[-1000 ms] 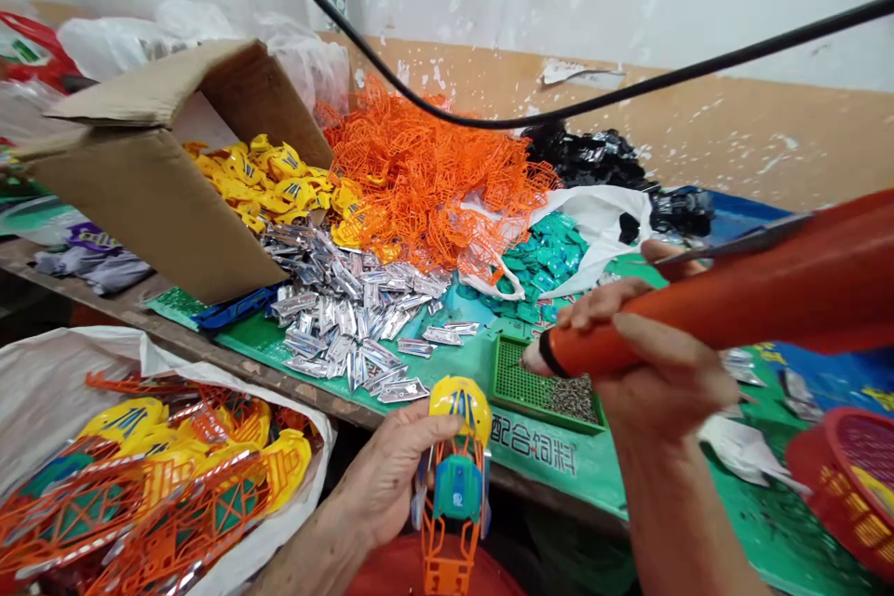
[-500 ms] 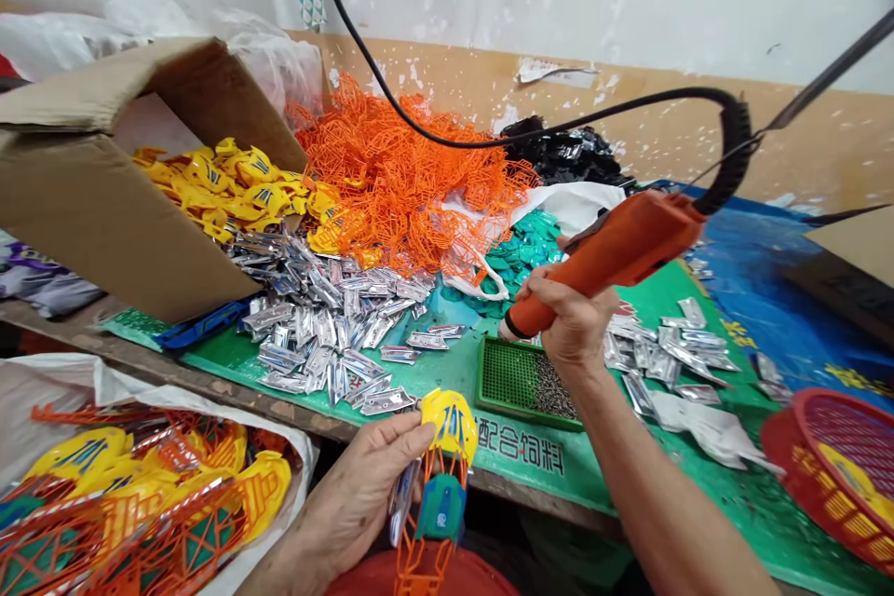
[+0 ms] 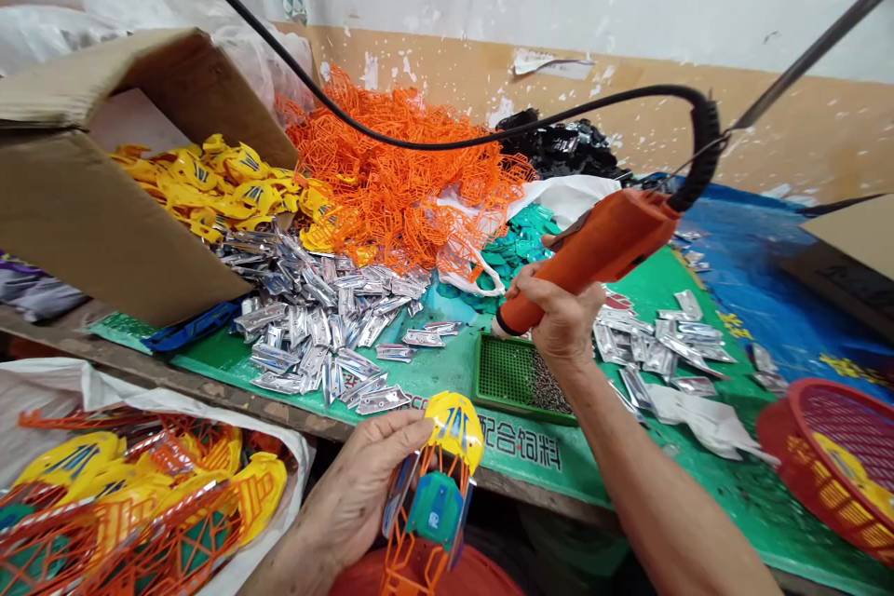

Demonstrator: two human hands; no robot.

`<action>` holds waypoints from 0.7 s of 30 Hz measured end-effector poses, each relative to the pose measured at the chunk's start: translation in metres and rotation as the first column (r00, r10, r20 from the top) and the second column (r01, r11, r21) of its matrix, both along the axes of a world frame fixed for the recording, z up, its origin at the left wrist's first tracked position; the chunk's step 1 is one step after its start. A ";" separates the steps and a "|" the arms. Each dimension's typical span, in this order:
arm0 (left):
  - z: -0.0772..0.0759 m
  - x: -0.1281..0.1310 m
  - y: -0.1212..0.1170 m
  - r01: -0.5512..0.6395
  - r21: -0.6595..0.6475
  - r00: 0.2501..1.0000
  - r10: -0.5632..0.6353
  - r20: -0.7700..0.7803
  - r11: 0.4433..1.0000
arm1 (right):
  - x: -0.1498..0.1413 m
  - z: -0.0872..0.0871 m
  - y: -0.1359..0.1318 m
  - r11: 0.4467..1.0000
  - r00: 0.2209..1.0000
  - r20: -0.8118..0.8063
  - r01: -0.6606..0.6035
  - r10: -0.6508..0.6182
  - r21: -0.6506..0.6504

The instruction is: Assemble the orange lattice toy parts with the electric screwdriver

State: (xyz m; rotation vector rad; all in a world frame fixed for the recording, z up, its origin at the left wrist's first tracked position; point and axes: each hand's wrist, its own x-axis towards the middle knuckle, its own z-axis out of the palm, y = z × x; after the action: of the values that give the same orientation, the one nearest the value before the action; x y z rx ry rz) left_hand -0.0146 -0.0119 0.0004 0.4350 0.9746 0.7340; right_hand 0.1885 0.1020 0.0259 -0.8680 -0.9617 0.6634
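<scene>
My left hand [image 3: 363, 494] grips a toy assembly [image 3: 434, 494] below the bench edge: an orange lattice frame with a yellow cap, a teal block and silver side pieces. My right hand [image 3: 559, 317] is closed round an orange electric screwdriver [image 3: 593, 247] with a black coiled cable [image 3: 702, 140]. Its tip points down at a small green screw tray [image 3: 509, 372] holding several tiny screws.
The green bench mat [image 3: 447, 363] carries piles of silver parts [image 3: 321, 317], orange frames [image 3: 405, 168], teal pieces [image 3: 523, 247] and black parts [image 3: 565, 144]. A tipped cardboard box [image 3: 104, 196] spills yellow caps. A bag of assembled toys [image 3: 140, 494] sits lower left, a red basket [image 3: 831, 456] at right.
The screwdriver has swung away from the camera and down toward the green screw tray. My left hand has tilted the toy assembly slightly.
</scene>
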 end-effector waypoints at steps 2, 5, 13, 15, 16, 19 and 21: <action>0.000 0.000 0.001 -0.023 0.015 1.000 0.023 -0.009 1.000 | -0.001 0.000 -0.001 1.000 1.000 0.015 0.009 -0.009 -0.002; 0.001 0.001 0.003 -0.081 0.024 0.996 0.082 -0.045 0.996 | -0.003 0.002 -0.003 1.000 0.999 0.034 0.019 -0.018 -0.014; 0.005 0.003 0.004 -0.115 0.011 0.992 0.115 -0.052 0.993 | -0.007 0.005 -0.003 0.999 0.999 0.007 0.034 -0.034 -0.017; 0.006 0.004 0.003 -0.137 0.002 0.989 0.137 -0.061 0.991 | -0.005 0.007 -0.002 0.999 0.999 -0.008 0.037 -0.037 -0.011; 0.006 0.004 0.003 -0.151 -0.001 0.987 0.151 -0.063 0.989 | -0.004 0.009 -0.002 0.999 0.999 -0.019 0.035 -0.036 -0.007; 0.006 0.006 0.003 -0.171 -0.007 0.984 0.170 -0.043 0.985 | -0.001 0.020 -0.005 1.000 0.997 -0.076 0.014 -0.012 0.024; 0.005 0.007 0.003 -0.177 -0.008 0.984 0.176 -0.033 0.984 | 0.000 0.031 -0.011 0.999 0.993 -0.120 0.000 0.006 0.052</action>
State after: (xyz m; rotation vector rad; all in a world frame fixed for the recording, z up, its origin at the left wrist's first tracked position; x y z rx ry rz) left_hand -0.0076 -0.0087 0.0058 0.3543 1.0565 0.8831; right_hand 0.1881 0.0910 0.0574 -0.7719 -0.8684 0.6827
